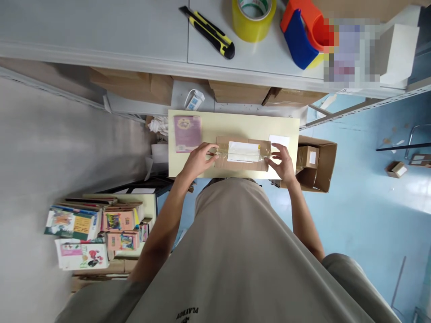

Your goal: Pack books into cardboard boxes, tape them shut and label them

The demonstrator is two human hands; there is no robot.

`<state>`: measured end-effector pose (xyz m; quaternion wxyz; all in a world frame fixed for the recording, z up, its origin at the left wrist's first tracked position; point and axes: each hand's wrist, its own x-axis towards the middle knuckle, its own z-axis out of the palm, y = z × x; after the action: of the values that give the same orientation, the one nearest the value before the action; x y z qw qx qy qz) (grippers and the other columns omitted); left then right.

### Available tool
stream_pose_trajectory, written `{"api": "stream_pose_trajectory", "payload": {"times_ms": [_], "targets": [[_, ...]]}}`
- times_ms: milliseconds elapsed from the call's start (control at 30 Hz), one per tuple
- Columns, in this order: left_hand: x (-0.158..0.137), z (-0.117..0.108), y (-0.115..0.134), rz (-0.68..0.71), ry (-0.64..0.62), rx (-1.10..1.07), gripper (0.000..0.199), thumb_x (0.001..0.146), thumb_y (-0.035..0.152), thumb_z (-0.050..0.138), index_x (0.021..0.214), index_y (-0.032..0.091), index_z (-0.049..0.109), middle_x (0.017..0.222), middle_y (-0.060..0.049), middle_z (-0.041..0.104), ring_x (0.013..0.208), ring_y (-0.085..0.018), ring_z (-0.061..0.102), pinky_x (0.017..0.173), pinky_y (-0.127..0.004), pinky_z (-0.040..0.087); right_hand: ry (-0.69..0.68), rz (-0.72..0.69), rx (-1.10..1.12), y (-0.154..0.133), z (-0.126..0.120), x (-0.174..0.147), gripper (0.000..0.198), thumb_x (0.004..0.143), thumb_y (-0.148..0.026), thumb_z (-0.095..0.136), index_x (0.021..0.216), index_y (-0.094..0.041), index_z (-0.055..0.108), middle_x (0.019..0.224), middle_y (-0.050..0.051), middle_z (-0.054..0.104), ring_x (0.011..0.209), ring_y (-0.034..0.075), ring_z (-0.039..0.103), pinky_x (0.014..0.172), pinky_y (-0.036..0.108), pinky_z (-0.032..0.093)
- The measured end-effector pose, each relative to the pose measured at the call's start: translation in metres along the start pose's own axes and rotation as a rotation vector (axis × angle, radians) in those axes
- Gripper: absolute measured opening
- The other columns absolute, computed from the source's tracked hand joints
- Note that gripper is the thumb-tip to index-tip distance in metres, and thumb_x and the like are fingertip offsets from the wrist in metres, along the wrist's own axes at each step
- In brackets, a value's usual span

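Observation:
A flat brown cardboard parcel lies on the cream tabletop in front of me, with clear tape over it and a white label on its upper face. My left hand grips the parcel's left end, thumb and fingers closed at the taped edge. At the opposite end, my right hand has its thumb and fingers on either side of the right edge. A purple book is just beyond my left hand. White paper shows behind and under the right hand.
On the grey shelf above are a utility knife, a roll of yellowish tape and an orange-and-blue tape dispenser. An open carton with a small box inside stands right of the table. Stacked books sit at lower left.

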<state>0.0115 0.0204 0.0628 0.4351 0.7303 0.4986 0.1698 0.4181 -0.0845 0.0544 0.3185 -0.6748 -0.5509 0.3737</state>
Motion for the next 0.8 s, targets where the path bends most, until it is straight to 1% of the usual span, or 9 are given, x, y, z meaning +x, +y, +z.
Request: {"api": "stream_pose_trajectory", "payload": {"times_ms": [67, 133, 233, 300, 400, 467, 600, 700, 800], "targets": [[0.0, 0.002, -0.003, 0.019, 0.009, -0.019, 0.029, 0.105, 0.029, 0.076, 0.134, 0.026, 0.078, 0.139, -0.01, 0.08, 0.107, -0.027, 0.087, 0.108, -0.044, 0.069, -0.014, 0.003, -0.004, 0.0, -0.001, -0.001, 0.047, 0.104, -0.057, 0.085, 0.145, -0.033, 0.083, 0.163, 0.014, 0.07, 0.12, 0.032, 0.084, 0.11, 0.062, 0.076], [-0.001, 0.006, -0.005, 0.032, 0.026, -0.048, 0.027, 0.107, 0.033, 0.075, 0.132, 0.025, 0.078, 0.137, -0.011, 0.08, 0.106, -0.026, 0.087, 0.107, -0.044, 0.069, -0.03, 0.002, 0.003, -0.001, -0.001, -0.002, 0.042, 0.104, -0.061, 0.084, 0.134, -0.031, 0.087, 0.159, 0.014, 0.072, 0.124, 0.033, 0.084, 0.11, 0.062, 0.076], [0.0, 0.012, -0.01, 0.025, 0.065, -0.131, 0.024, 0.108, 0.037, 0.074, 0.127, 0.024, 0.08, 0.135, -0.01, 0.08, 0.103, -0.023, 0.086, 0.105, -0.042, 0.07, -0.024, 0.028, 0.049, -0.003, 0.0, -0.003, 0.046, 0.103, -0.069, 0.085, 0.128, -0.031, 0.089, 0.154, 0.014, 0.076, 0.121, 0.033, 0.084, 0.105, 0.061, 0.078], [0.002, 0.017, -0.014, -0.014, 0.098, -0.216, 0.023, 0.105, 0.038, 0.076, 0.123, 0.024, 0.081, 0.134, -0.01, 0.08, 0.102, -0.021, 0.085, 0.105, -0.041, 0.071, 0.002, 0.065, 0.097, -0.001, 0.004, -0.003, 0.047, 0.101, -0.073, 0.087, 0.124, -0.032, 0.09, 0.149, 0.013, 0.078, 0.117, 0.032, 0.084, 0.102, 0.06, 0.079], [0.004, 0.025, -0.019, -0.105, 0.137, -0.325, 0.024, 0.099, 0.038, 0.081, 0.117, 0.022, 0.081, 0.13, -0.01, 0.082, 0.096, -0.02, 0.083, 0.098, -0.038, 0.072, 0.049, 0.112, 0.188, 0.008, 0.013, -0.002, 0.047, 0.096, -0.074, 0.091, 0.118, -0.032, 0.091, 0.145, 0.013, 0.08, 0.123, 0.034, 0.082, 0.103, 0.057, 0.078], [0.005, 0.028, -0.021, -0.142, 0.161, -0.338, 0.023, 0.096, 0.037, 0.082, 0.114, 0.023, 0.081, 0.128, -0.009, 0.083, 0.093, -0.02, 0.082, 0.093, -0.036, 0.071, 0.076, 0.136, 0.241, 0.015, 0.018, -0.001, 0.047, 0.093, -0.073, 0.093, 0.116, -0.031, 0.09, 0.144, 0.013, 0.08, 0.126, 0.034, 0.081, 0.104, 0.057, 0.078], [0.005, 0.032, -0.019, -0.15, 0.204, -0.331, 0.02, 0.093, 0.034, 0.082, 0.111, 0.024, 0.082, 0.126, -0.008, 0.083, 0.089, -0.019, 0.08, 0.091, -0.035, 0.069, 0.087, 0.15, 0.275, 0.025, 0.023, -0.001, 0.044, 0.093, -0.068, 0.093, 0.118, -0.032, 0.091, 0.145, 0.013, 0.08, 0.123, 0.033, 0.082, 0.104, 0.057, 0.077], [0.006, 0.033, -0.018, -0.176, 0.212, -0.36, 0.022, 0.092, 0.035, 0.082, 0.11, 0.023, 0.083, 0.124, -0.009, 0.083, 0.088, -0.019, 0.079, 0.089, -0.035, 0.068, 0.084, 0.149, 0.279, 0.028, 0.023, 0.0, 0.041, 0.093, -0.066, 0.094, 0.117, -0.033, 0.091, 0.144, 0.011, 0.08, 0.124, 0.033, 0.082, 0.109, 0.057, 0.075], [0.007, 0.034, -0.019, -0.196, 0.216, -0.397, 0.026, 0.089, 0.04, 0.083, 0.109, 0.023, 0.084, 0.122, -0.009, 0.084, 0.088, -0.02, 0.079, 0.088, -0.036, 0.067, 0.088, 0.149, 0.316, 0.031, 0.023, 0.001, 0.043, 0.091, -0.069, 0.096, 0.115, -0.034, 0.092, 0.142, 0.01, 0.081, 0.125, 0.032, 0.081, 0.114, 0.057, 0.073]]}}
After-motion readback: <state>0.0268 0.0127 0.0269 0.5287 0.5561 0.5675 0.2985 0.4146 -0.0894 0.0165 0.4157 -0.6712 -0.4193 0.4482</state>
